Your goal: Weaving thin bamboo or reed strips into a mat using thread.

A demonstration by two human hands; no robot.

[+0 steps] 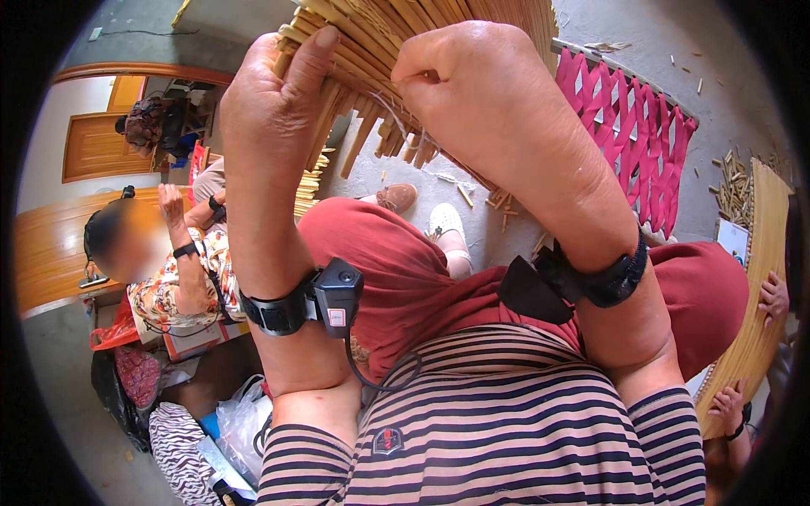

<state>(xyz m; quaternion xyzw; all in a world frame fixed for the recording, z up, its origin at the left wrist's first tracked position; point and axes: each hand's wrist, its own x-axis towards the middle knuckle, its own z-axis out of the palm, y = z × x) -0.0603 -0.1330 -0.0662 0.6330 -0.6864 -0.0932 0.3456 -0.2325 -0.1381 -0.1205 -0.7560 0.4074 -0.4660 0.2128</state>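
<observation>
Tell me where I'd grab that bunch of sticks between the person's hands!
I'd pinch the bunch of sticks at its left end, coming from the person's left. Stick ends poke out there, between the left hand's thumb and curled fingers. The edge toward the lap looks harder: its ends jut out unevenly.

Bright, soft indoor light within a black fisheye rim

The left hand [274, 105] and right hand [468, 67] look sharp, with pale sheen on the skin; the wooden door frame [143, 70] bows, a co-worker's face [131, 243] is blurred out, and the floor [675, 34] is palest at upper right.
</observation>
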